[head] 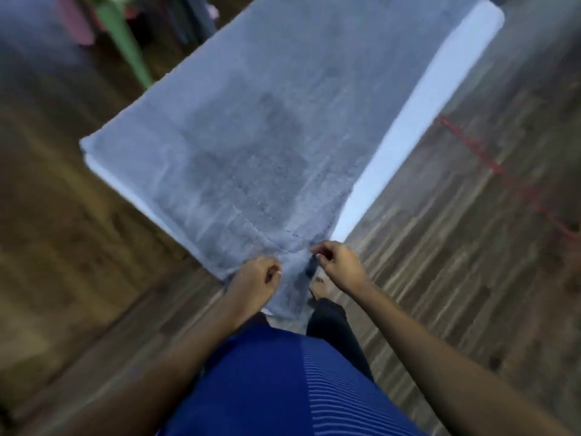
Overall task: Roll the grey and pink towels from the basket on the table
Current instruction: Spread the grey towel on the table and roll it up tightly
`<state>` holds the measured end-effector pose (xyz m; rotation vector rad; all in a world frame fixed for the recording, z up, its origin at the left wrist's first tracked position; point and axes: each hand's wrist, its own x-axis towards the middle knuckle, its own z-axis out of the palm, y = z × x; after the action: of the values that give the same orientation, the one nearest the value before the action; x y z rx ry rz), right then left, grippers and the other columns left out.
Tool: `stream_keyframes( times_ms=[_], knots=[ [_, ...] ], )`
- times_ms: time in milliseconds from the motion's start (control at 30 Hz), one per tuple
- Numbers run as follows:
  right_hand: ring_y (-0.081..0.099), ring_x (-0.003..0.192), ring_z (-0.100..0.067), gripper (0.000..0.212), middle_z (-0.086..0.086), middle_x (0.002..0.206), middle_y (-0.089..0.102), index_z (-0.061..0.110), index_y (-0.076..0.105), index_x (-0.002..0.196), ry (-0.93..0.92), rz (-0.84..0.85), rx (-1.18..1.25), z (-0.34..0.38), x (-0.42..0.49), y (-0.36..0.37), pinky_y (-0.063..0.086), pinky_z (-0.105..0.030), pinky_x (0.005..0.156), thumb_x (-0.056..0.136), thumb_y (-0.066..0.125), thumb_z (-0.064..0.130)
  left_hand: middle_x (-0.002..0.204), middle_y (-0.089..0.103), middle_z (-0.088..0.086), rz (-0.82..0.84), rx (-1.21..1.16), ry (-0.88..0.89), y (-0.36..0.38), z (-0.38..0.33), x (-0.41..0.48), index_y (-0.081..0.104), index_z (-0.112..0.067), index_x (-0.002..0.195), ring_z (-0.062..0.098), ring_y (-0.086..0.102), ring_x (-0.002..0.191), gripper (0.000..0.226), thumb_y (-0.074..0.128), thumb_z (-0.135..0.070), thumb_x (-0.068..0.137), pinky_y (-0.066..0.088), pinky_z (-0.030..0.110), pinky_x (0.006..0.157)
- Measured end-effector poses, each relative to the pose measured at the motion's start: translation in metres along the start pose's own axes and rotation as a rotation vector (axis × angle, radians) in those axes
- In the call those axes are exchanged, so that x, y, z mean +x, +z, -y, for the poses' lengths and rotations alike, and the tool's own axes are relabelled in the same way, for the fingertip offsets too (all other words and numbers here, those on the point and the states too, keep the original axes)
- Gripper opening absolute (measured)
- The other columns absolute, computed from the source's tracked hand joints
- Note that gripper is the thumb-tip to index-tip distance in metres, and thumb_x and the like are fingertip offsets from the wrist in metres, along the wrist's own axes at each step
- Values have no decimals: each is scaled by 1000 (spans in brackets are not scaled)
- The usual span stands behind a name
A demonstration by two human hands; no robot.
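- Most of what surrounds you is a dark wooden floor (456,247), with planks running on both sides of the table; the whole view is smeared by motion.
- One grey towel (251,136) lies spread flat along the table, covering nearly all of its top. Its left edge sits just at the table's left edge, and its near end spills over the end closest to you, hanging down between your hands.
- Beneath it, the white table (408,127) shows as a long bare strip along the towel's right side and as a thin sliver under the near left corner.
- Your blue shirt (267,388), finely striped on its right half, fills the bottom centre, with a dark trouser leg (333,328) just beyond it.
- Both of your forearms reach forward, converging at the towel's near end.
- Your left hand (254,280) is curled tight on the towel's near edge, knuckles up, with cloth bunched under the fingers.
- Your right hand (338,262) sits just beside it, with its thumb and fingers closed together on a dark fold of the same edge. The blur hides exactly how much cloth it has.
- Running slantwise across the floor on the right, well apart from the table, is a red cord (490,162).
- At the far left, a green table leg (125,42) stands on the floor, with something pink (75,20) near it, too blurred to name.
- Your bare foot (319,289) shows just beneath your right hand.
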<state>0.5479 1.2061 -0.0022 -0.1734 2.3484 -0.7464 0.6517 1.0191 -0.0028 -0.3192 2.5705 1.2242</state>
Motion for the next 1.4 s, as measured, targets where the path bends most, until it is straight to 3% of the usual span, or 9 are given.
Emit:
stream_keyframes(
  times_ms=[100,233,433,533,733,900,1033,1167,1400],
  knots=[
    [64,94,-22,26,-5,104,69,16,71,102,-260,127,-165,-12,24,-10,52,-37,89,83,58,5,87,64,11,-62,18,-54,34,-22,-8,61,-5,86,25,58,82,7,55,-6,89,37,24,71],
    [57,104,-30,31,-12,108,63,8,72,105,-545,232,-391,-25,32,-20,42,-31,92,78,61,0,92,63,8,-286,97,-172,98,-41,-20,61,-10,89,24,58,88,6,58,-14,85,47,33,78],
    [42,121,-30,58,-5,130,48,26,57,127,-833,218,-799,-45,29,-34,42,-44,93,73,73,14,127,50,11,-361,337,-352,147,-59,-38,49,-10,130,29,45,118,56,70,-23,79,41,41,102],
    [37,127,-28,65,-2,139,40,29,46,135,-867,264,-878,-48,29,-39,39,-43,97,77,70,14,131,48,14,-416,329,-397,151,-61,-39,46,-6,133,31,42,122,69,70,2,68,36,42,106],
    [34,128,-25,60,2,139,41,30,47,137,-844,291,-824,-42,32,-41,31,-41,102,82,64,15,99,65,13,-653,174,-308,143,-48,-47,66,-3,103,33,61,90,36,67,11,69,49,37,82],
    [43,118,-24,45,0,126,52,24,56,129,-963,225,-684,-28,23,-34,35,-39,97,85,64,19,105,65,1,-849,-219,-353,132,-58,-47,64,-8,102,11,60,92,30,50,11,83,48,27,84],
    [49,108,-25,34,-1,112,58,20,66,112,-1065,179,-610,-18,15,-23,41,-40,92,80,74,24,107,68,-1,-816,-463,-372,119,-64,-51,64,-11,100,2,63,92,32,46,12,87,49,14,81],
    [55,100,-26,21,0,104,65,19,71,101,-1110,149,-657,-14,12,-14,43,-40,83,81,73,24,103,68,5,-819,-469,-357,109,-66,-54,65,-6,100,-2,61,90,31,44,13,88,45,10,80],
    [56,102,-25,20,-1,100,68,19,69,107,-1076,175,-599,-9,13,-17,31,-38,91,94,54,19,113,48,2,-564,-97,-194,103,-63,-58,51,-12,114,19,44,106,47,50,7,70,41,32,93]
  ],
)
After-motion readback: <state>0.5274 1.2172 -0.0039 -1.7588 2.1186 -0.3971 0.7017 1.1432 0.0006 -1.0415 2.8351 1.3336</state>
